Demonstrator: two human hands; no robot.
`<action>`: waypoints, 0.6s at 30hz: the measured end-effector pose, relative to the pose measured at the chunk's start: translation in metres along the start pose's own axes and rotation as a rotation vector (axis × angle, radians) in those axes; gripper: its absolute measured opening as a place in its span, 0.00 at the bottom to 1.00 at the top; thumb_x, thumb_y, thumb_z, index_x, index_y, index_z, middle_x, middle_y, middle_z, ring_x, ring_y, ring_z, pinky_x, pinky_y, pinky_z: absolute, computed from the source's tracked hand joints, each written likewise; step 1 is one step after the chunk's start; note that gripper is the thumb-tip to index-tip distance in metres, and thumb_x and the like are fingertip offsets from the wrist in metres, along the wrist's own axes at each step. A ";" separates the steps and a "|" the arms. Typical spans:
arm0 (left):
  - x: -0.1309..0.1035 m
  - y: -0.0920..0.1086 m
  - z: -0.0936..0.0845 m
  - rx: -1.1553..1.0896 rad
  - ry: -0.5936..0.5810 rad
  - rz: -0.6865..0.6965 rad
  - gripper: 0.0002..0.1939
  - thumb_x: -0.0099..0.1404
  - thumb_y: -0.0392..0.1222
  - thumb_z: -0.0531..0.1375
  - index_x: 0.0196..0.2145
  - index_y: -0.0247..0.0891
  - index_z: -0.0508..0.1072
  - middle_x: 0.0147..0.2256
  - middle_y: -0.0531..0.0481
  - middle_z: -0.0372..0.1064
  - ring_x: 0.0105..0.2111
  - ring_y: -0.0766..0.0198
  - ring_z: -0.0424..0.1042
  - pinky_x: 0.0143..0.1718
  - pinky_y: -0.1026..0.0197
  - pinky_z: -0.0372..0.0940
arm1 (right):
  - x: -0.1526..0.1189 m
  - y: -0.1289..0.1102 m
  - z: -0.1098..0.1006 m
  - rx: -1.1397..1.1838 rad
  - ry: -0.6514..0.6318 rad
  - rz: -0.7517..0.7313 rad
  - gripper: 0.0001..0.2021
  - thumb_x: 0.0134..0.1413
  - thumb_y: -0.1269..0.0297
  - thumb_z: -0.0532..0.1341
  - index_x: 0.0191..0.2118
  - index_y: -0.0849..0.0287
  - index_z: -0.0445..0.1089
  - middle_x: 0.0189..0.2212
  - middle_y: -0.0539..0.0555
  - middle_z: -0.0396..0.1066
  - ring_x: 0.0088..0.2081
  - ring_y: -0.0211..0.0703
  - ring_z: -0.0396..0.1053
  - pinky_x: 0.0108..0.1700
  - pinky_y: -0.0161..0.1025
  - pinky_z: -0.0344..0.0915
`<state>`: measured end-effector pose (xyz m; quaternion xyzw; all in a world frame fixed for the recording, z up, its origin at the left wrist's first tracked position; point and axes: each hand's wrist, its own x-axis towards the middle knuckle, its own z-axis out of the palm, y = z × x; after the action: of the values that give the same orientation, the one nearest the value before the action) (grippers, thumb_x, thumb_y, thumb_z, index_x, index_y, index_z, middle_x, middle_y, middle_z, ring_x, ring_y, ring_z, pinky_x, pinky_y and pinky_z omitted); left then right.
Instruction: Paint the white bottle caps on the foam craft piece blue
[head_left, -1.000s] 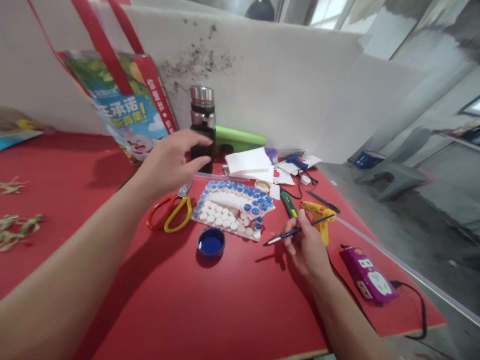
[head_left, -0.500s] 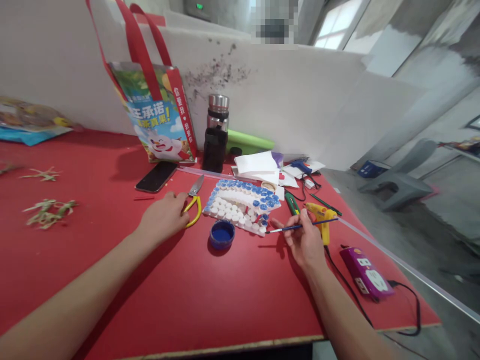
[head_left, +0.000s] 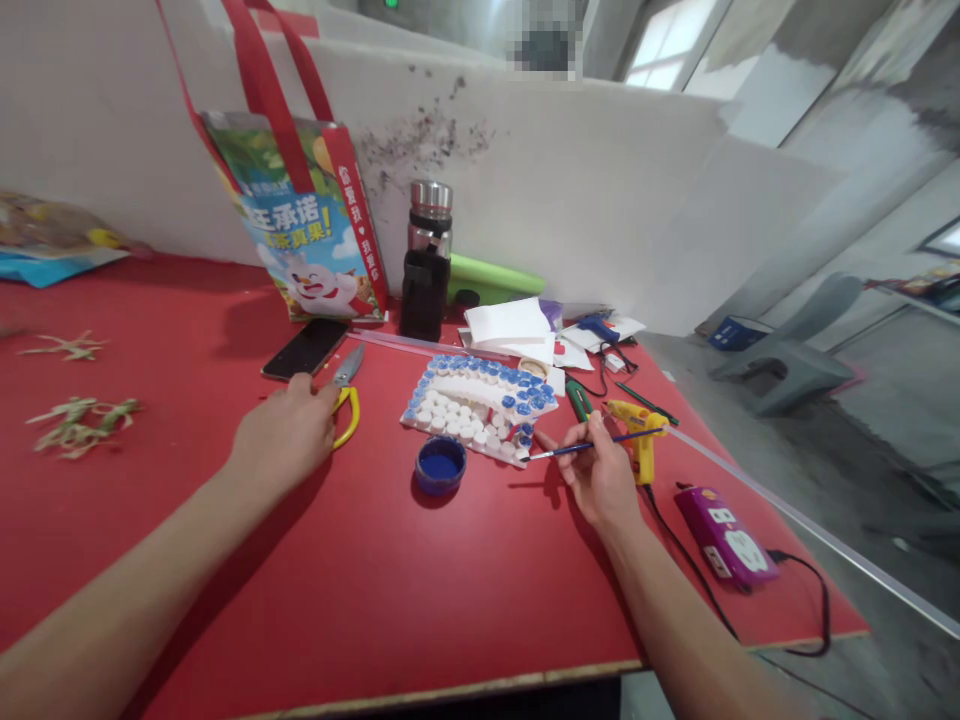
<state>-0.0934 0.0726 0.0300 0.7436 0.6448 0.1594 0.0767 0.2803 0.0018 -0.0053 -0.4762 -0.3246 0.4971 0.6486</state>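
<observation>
Yellow-handled scissors (head_left: 346, 418) lie on the red table with their blades pointing away from me. My left hand (head_left: 289, 428) has its fingers closed at the handle; the grip is partly hidden. A thin blue paintbrush (head_left: 574, 447) is pinched in my right hand (head_left: 604, 475), its tip at the near right corner of a flat piece (head_left: 465, 425) covered with small round white pieces. The pieces along its far and side edges are painted blue. Just in front of it stands a small round pot (head_left: 440, 467) with blue paint inside.
Right of my right hand lie a yellow glue gun (head_left: 643, 430), a green cutter (head_left: 579, 400) and a purple power strip (head_left: 726, 537) with cords. Behind are a phone (head_left: 306, 349), a bottle (head_left: 426, 265), a bag (head_left: 307, 220) and papers (head_left: 510, 325). Straw figures (head_left: 82, 425) lie left.
My left hand has slid the scissors leftward, away from the flat piece. The brush stays in my right hand with its tip near the same corner. The whole view has shifted slightly.
</observation>
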 end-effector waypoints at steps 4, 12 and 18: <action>0.008 0.023 0.002 -0.027 0.036 0.090 0.19 0.70 0.40 0.55 0.54 0.38 0.79 0.59 0.32 0.75 0.64 0.34 0.71 0.68 0.36 0.65 | 0.001 0.004 0.001 0.016 0.037 0.012 0.28 0.55 0.33 0.72 0.24 0.54 0.72 0.14 0.47 0.70 0.12 0.33 0.60 0.28 0.39 0.77; 0.031 0.047 0.046 -0.640 -0.162 -0.106 0.32 0.59 0.37 0.59 0.62 0.35 0.75 0.55 0.36 0.83 0.53 0.46 0.84 0.53 0.49 0.79 | 0.006 0.006 0.000 0.072 0.083 0.039 0.29 0.53 0.33 0.73 0.25 0.56 0.71 0.14 0.48 0.69 0.13 0.32 0.59 0.15 0.30 0.57; 0.016 0.033 0.039 -0.731 -0.175 -0.238 0.37 0.58 0.39 0.61 0.66 0.33 0.70 0.51 0.34 0.84 0.42 0.46 0.87 0.41 0.50 0.80 | 0.017 0.003 0.013 0.091 0.037 0.076 0.29 0.55 0.35 0.73 0.24 0.56 0.71 0.14 0.47 0.68 0.14 0.32 0.60 0.18 0.31 0.62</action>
<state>-0.0481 0.0868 0.0065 0.5982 0.6180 0.3047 0.4091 0.2729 0.0215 -0.0050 -0.4673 -0.2711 0.5269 0.6562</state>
